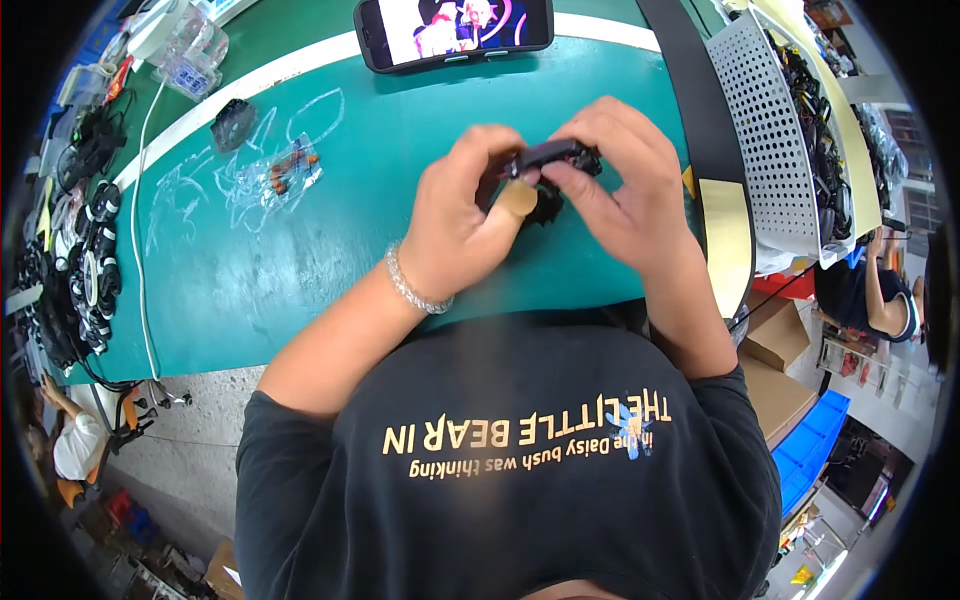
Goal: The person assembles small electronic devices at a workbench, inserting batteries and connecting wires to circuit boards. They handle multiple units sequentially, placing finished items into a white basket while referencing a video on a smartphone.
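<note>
Both hands meet above the green work surface (330, 270), fingers curled around a small black piece (548, 155). Its exact kind is hard to make out; a darker, uneven part of it hangs below the fingers. My left hand (458, 205) grips its left end, with a yellowish cover on the thumb and a clear beaded bracelet at the wrist. From the right, my right hand (632, 175) pinches the other end between thumb and fingers. The fingers hide much of the piece.
A phone (455, 35) with a lit screen stands beyond the hands. Clear plastic with brownish bits (290, 175) and a dark lump (234, 124) lie left. Bundled black cables (95, 250) line the left edge. A white perforated basket (765, 135) of cables stands right.
</note>
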Motion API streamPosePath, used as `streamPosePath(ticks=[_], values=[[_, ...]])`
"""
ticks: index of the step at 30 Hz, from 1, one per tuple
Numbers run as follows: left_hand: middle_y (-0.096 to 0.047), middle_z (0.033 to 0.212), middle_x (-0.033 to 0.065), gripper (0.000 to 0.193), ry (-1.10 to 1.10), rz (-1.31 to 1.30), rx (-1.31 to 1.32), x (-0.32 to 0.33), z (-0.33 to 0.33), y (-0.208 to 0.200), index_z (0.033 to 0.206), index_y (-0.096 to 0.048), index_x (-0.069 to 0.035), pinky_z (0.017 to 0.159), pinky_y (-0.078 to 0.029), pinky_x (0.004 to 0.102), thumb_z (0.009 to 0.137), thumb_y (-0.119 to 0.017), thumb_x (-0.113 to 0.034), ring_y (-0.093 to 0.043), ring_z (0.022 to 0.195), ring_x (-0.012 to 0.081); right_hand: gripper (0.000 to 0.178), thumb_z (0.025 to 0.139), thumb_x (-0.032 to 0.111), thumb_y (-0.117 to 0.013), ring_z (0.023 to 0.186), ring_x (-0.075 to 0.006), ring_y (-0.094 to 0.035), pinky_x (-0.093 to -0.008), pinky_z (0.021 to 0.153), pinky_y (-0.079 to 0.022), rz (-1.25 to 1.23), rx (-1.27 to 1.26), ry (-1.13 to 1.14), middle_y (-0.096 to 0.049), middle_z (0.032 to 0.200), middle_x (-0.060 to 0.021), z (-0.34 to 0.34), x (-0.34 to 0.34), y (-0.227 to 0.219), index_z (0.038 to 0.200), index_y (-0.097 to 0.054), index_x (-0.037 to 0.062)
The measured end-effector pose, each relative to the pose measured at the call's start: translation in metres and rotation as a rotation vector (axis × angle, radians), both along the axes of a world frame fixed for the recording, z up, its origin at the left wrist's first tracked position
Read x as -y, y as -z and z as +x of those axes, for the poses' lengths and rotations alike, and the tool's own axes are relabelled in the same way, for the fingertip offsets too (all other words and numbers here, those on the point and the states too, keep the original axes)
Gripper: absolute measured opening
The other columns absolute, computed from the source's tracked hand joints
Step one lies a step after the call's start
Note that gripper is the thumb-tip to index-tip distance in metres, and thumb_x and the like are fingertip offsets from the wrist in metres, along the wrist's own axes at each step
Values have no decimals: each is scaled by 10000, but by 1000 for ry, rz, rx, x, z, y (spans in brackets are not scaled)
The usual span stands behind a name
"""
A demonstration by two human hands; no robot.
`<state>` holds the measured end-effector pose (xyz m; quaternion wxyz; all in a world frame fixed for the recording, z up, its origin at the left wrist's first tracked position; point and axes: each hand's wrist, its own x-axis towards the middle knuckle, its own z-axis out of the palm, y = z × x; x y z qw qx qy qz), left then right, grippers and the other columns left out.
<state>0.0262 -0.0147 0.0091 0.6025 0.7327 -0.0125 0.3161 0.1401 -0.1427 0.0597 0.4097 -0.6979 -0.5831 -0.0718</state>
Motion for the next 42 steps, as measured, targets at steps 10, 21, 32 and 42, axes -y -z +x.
streamPosePath(ticks=[10, 21, 32, 42], values=[[-546, 800, 30, 243, 156, -447, -250, -11, 6, 0, 1061, -458, -62, 603, -384, 215, 847, -571, -43, -489, 711, 89, 150, 881, 109, -601, 709, -55, -508, -204, 619, -418, 131, -858, 218, -574, 804, -4, 2, 10, 39, 961, -542, -4], [-559, 850, 51, 274, 70, -521, -189, -14, 10, -2, 1061, -449, -43, 643, -377, 214, 821, -576, -9, -483, 743, 88, 163, 898, 123, -583, 749, -59, -528, -212, 692, -446, 141, -907, 138, -602, 823, -12, 6, 7, 43, 981, -564, -16], [-579, 918, 83, 406, 54, -501, -72, -13, 7, -5, 1147, -380, -54, 688, -401, 228, 811, -599, 13, -506, 781, 115, 167, 882, 41, -565, 761, -57, -530, -208, 694, -441, 108, -975, 124, -604, 826, -31, 3, 3, 36, 1035, -529, -15], [-606, 1093, 130, 502, 173, 304, 38, -19, 4, -14, 1191, -388, -56, 861, -412, 319, 762, -647, -26, -544, 1002, 201, 253, 851, -36, -555, 785, -71, -536, -212, 689, -436, 100, -907, 37, -571, 883, -29, -11, -3, 55, 1090, -492, 18]])
